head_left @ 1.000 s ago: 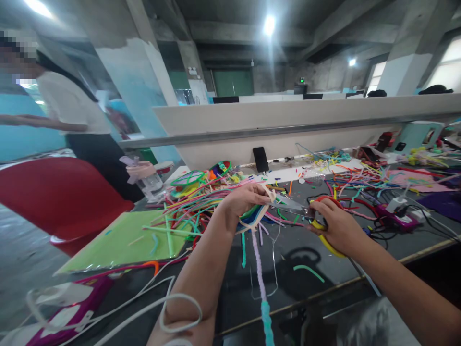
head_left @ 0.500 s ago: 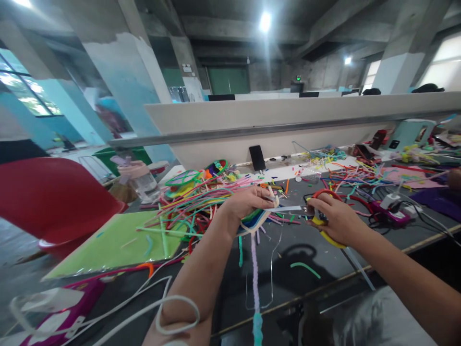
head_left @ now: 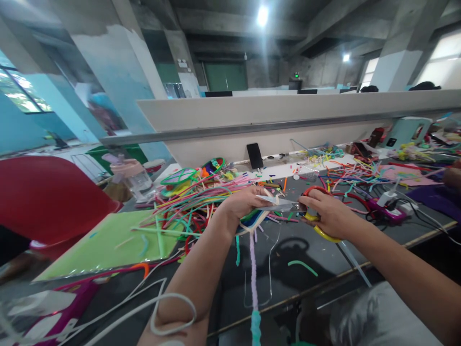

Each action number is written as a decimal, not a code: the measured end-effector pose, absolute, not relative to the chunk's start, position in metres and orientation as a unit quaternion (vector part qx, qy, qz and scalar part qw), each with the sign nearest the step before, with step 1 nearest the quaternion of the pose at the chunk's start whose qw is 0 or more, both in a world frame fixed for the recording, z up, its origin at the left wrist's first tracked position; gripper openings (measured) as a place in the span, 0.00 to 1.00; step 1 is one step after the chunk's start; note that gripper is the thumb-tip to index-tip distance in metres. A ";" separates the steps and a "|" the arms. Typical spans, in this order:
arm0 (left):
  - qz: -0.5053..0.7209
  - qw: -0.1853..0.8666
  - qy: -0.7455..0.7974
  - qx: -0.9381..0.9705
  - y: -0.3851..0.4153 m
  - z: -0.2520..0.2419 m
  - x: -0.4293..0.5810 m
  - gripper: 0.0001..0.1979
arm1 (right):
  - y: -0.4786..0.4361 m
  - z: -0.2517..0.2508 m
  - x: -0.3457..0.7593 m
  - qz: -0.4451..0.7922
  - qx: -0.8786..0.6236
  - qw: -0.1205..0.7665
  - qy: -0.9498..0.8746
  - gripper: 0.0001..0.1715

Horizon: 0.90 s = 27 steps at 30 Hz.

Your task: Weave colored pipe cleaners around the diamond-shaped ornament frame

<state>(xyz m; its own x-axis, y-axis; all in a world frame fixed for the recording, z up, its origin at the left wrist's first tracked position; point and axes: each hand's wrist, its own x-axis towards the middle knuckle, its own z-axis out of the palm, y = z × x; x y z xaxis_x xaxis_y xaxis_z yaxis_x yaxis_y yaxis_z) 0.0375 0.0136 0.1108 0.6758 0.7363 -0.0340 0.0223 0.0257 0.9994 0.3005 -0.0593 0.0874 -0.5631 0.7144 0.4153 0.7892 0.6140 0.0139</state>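
My left hand [head_left: 245, 203] pinches a craft piece with a cream edge [head_left: 260, 222] and blue and green strips. From its underside hangs a fuzzy stem, lilac [head_left: 253, 269] above and turquoise lower down. My right hand [head_left: 326, 211] is closed round the red and yellow handles of a pair of scissors [head_left: 319, 230]. The scissor blades [head_left: 284, 206] are parted and point left, around a cream strip end beside my left fingertips. My left fingers partly hide the craft piece.
Coloured fuzzy stems [head_left: 194, 202] lie in a heap left of my hands. A phone [head_left: 255, 156] leans on the partition. A green sheet [head_left: 104, 245], white cables [head_left: 165, 300] and a pink bottle [head_left: 131, 175] are at the left. A person's hand [head_left: 453, 178] shows at the right edge.
The scissors have moved left with my right hand, and their blades have parted around the cream strip end. My left hand still holds the craft piece. The view has shifted slightly.
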 end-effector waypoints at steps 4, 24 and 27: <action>0.254 0.641 0.278 0.669 0.015 0.109 0.038 0.13 | -0.057 0.085 0.302 -0.086 -0.424 0.196 -0.880 0.21; 0.274 0.459 0.336 0.776 0.010 0.142 -0.002 0.11 | -0.048 0.008 0.262 0.088 -0.627 0.229 -0.740 0.33; 0.254 0.400 0.347 0.809 0.006 0.140 0.004 0.11 | -0.049 0.013 0.260 0.090 -0.602 0.141 -0.781 0.37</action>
<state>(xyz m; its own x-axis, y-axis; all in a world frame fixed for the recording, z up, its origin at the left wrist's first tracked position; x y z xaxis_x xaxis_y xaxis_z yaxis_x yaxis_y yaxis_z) 0.0043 0.0065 0.1405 0.6297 0.7654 0.1332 0.3583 -0.4382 0.8244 0.2601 -0.0491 0.0131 -0.2359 0.9654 0.1115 0.9150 0.2593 -0.3092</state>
